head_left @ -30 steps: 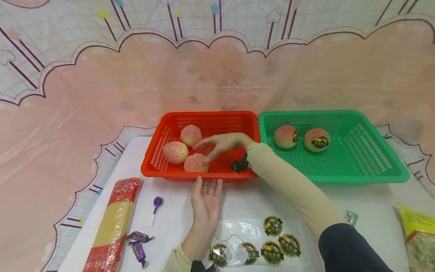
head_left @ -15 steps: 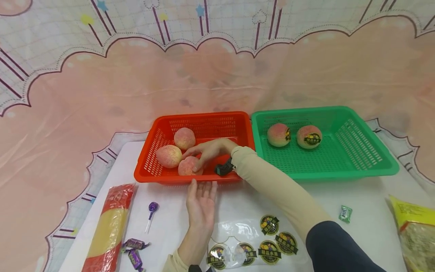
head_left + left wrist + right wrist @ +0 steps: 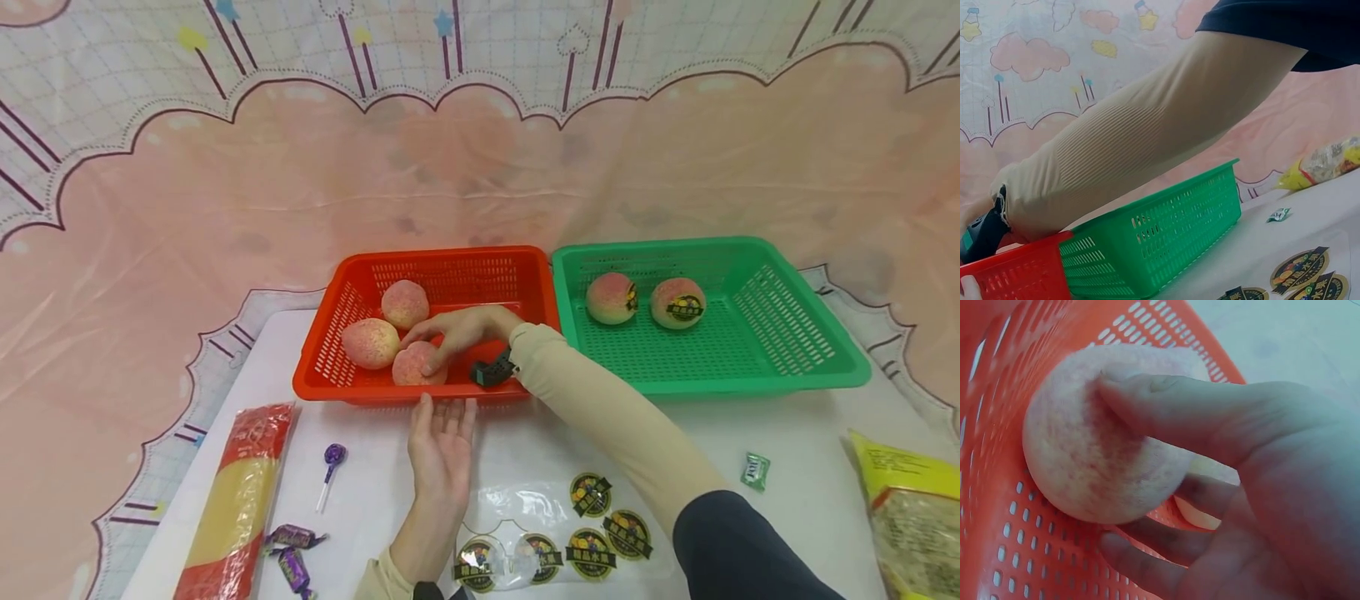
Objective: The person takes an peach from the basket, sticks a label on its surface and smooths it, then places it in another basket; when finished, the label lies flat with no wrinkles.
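My right hand (image 3: 468, 331) reaches into the red basket (image 3: 480, 390) and grips the nearest peach (image 3: 414, 365), thumb on top and fingers around its far side. In the right wrist view that peach (image 3: 1079, 450) fills the space between thumb and fingers, close to the basket wall. Beside it in the same basket lie a pointed peach (image 3: 371, 342) and a rounder peach (image 3: 405, 303). Palm up, my left hand (image 3: 441, 454) has its straight fingers right at the red basket's front rim.
A green basket (image 3: 720, 390) adjoins on the right, holding two peaches with black-gold stickers. A sticker sheet (image 3: 510, 500) lies in front. Around it are a noodle packet (image 3: 236, 492), a lollipop (image 3: 334, 455), two purple candies (image 3: 294, 536), a green candy (image 3: 755, 471) and a yellow-topped bag (image 3: 911, 517).
My right hand has come down onto the nearest peach and taken hold of it. The left hand keeps its place at the basket rim. The head view has shifted slightly.
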Available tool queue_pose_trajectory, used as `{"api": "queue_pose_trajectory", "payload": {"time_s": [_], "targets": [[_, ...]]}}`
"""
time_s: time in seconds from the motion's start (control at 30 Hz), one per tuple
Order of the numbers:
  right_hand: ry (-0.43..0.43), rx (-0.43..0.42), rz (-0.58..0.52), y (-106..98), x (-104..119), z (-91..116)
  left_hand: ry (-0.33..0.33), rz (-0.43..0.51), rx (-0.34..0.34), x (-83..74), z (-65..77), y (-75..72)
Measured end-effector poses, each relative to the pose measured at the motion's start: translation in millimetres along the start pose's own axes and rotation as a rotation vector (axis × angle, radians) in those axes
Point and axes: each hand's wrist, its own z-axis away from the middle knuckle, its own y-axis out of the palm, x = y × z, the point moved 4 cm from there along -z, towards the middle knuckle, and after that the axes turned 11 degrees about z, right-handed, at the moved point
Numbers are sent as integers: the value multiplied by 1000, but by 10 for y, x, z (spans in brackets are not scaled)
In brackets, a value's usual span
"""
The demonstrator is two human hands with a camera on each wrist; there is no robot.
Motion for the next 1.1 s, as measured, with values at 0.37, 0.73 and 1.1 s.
{"api": "queue_pose_trajectory", "payload": {"time_s": [0.37,0.73,1.1], "targets": [[4,-219,-14,-111,91,341,8,-1,1,0,20,-17],[-18,-449,-88,-71,378,1179,21,10,6,18,11,-11],[24,-629,-107,195,364,1889,19,-2,15,-25,-3,16]]}}
